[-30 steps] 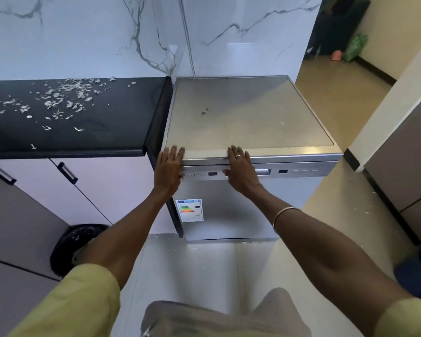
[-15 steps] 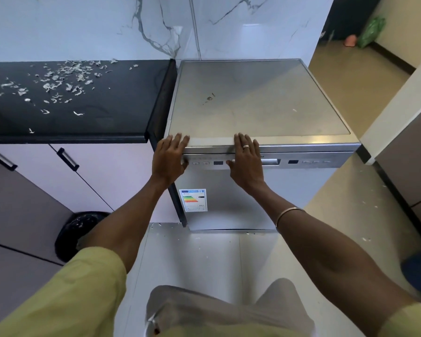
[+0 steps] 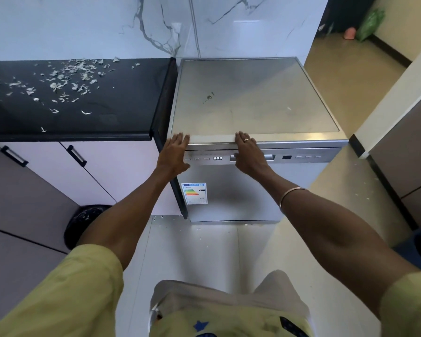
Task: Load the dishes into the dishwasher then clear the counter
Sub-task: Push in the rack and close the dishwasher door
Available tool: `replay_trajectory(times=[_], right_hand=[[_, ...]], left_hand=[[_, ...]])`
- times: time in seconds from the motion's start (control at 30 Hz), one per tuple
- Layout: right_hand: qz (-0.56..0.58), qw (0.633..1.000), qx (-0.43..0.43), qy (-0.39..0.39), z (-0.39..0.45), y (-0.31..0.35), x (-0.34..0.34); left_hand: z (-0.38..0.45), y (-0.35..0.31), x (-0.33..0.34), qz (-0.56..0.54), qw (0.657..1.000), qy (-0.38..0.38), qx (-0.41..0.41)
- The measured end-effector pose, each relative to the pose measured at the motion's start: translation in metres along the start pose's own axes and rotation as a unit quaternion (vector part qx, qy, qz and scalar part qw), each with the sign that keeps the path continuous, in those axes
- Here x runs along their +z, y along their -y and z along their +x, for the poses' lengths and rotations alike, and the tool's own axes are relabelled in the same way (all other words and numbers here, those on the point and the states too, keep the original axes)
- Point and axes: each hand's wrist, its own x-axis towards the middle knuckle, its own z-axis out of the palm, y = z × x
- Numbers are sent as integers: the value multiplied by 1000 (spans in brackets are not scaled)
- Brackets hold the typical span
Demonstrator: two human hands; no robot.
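Both hands have slid slightly down the dishwasher (image 3: 253, 188) front since the earlier frame. Left hand (image 3: 174, 154) lies flat, fingers straight and together, at the door's top left corner; right hand (image 3: 248, 154) presses flat over the control panel (image 3: 301, 157), fingertips on the top edge. Left of the dishwasher, the black counter (image 3: 122, 103) carries scattered scraps (image 3: 58, 81). Bare floor (image 3: 204, 249) lies before the door.

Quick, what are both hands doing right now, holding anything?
Left hand: open, fingers straight, pressing on the dishwasher front edge.
Right hand: open, fingers flat on the same edge, holding nothing.
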Motion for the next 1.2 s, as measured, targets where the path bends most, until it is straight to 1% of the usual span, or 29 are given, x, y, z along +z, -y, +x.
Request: replay_trajectory(times=[0.1,0.3,0.43,0.57,0.63,0.77,0.83,1.0,1.2], right_hand=[[1,1000,16,13,-9,1,-19],[-2,999,41,31,-17,16,-75],[-34,997,33,53,-23,28,-107],[-41,996,33,67,-29,36,-126],[-44,995,34,78,-34,38,-130],[-41,994,37,94,-42,44,-138],[-42,994,34,91,-44,46,-141],[-49,995,22,86,-46,50,-143],[-54,996,8,72,-42,63,-141]], left_hand=[[-12,-10,-17,-52,998,-9,19],[-27,-33,-74,-97,995,-9,-15],[-31,-46,-108,-117,992,23,-43],[-37,-50,-133,-131,988,49,-63],[-44,-51,-138,-128,988,54,-61],[-55,-50,-140,-153,983,61,-82],[-59,-50,-140,-140,985,67,-78],[-66,-54,-139,-124,988,49,-73],[-72,-43,-143,-137,986,38,-82]])
